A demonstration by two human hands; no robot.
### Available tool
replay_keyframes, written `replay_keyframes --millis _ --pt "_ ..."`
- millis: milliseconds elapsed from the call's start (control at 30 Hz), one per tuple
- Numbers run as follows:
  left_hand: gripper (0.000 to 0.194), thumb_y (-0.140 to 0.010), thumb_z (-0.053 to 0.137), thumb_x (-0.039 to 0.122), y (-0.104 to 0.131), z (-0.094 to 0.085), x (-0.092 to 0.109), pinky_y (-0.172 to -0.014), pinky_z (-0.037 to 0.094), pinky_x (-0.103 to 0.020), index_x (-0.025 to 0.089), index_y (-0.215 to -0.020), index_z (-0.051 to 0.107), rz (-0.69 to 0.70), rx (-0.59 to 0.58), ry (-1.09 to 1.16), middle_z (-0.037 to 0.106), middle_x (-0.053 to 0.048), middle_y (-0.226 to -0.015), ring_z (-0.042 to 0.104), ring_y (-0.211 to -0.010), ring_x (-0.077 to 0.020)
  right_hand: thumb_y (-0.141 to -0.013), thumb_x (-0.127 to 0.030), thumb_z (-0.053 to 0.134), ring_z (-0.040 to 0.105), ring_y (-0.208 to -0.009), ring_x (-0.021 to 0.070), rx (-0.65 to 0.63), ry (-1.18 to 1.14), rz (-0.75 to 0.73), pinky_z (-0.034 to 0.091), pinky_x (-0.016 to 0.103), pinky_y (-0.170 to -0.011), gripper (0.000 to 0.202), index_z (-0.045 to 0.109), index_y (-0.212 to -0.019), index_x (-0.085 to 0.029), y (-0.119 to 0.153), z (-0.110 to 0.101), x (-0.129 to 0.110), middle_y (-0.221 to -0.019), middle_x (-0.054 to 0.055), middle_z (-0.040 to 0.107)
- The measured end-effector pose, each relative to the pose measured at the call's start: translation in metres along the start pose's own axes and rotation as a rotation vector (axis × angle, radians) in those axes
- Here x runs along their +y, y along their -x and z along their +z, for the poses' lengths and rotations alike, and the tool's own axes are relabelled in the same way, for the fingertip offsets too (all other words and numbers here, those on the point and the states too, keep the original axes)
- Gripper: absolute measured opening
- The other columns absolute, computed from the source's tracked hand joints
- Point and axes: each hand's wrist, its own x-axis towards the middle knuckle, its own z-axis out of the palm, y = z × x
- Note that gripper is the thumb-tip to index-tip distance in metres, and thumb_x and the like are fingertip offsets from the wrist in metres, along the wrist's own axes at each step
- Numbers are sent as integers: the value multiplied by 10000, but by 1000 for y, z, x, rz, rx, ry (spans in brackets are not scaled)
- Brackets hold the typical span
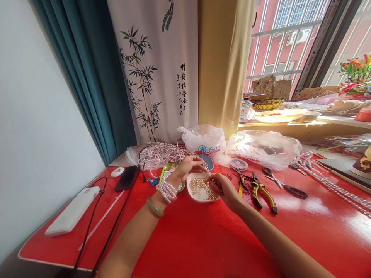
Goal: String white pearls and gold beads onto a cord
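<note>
Above a white dish [198, 199] of small gold beads [199, 185], both hands are closed on one short strand of pearl-like beads [206, 167]. My left hand [185, 169] pinches its upper end, and a fine thread seems to rise from there. At the lower end, my right hand [223, 187] grips with thumb and fingers; the exact fingertip contact is too small to make out. A green tray [162, 171] of white beads sits partly hidden behind my left wrist, which wears a pearl bracelet [167, 192] and a jade-like bangle [155, 207].
Yellow-black pliers [262, 193], scissors [285, 183] and a clear spool [239, 165] lie right of the dish. Pearl strands [162, 154] and plastic bags [203, 137] line the back. A phone [126, 178], a white power bank [72, 210] and cables occupy the left.
</note>
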Motion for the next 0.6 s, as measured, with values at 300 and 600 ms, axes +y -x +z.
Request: replay_keyframes --millis 300,600 --pt "127 -633 647 179 -3 -1 -5 -562 467 -220 115 -705 566 4 38 59 614 -43 -676 596 -558 -116 -720 -303 420 217 -390 63 16 -33 23 129 226 -398 246 598 -758 -137 2 2 1 -424 -63 316" --pt "180 -600 672 170 -5 -4 -6 -601 482 -229 104 -757 613 1 31 158 651 -78 -724 605 -589 -125 -765 -344 431 374 -430 70 -29 -47 101 243 195 -414 329 602 -917 -108 -2 -1 8 -500 -9 498"
